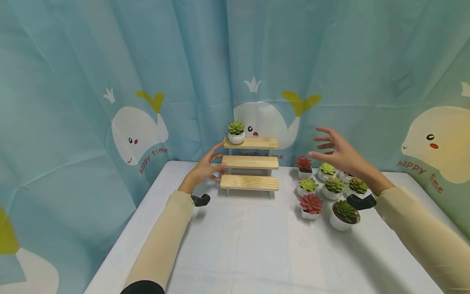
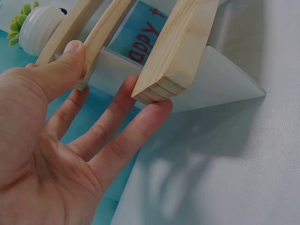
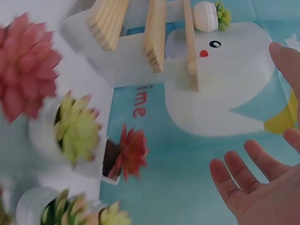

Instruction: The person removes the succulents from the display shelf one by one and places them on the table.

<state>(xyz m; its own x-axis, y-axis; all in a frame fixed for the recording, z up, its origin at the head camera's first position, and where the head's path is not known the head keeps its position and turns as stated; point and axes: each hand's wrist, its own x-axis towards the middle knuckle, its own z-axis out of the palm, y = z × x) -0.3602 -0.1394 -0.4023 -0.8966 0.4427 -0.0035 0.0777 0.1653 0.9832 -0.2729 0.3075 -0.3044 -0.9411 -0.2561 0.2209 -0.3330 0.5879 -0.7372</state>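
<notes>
A white table (image 1: 235, 245) stands before a teal whale-print curtain (image 1: 73, 81). At left, the left hand (image 1: 205, 169) rests against the left end of a three-tier wooden stand (image 1: 250, 163), fingers (image 2: 140, 126) straight under the lower boards and thumb on a board edge. A green succulent in a white pot (image 1: 236, 132) sits on the top tier's left end. At right, the right hand (image 1: 335, 153) hovers empty, fingers spread, above a cluster of potted succulents (image 1: 328, 190) just right of the stand. To do well, it seems wise to brace the stand firmly and lift one pot upright by its sides.
</notes>
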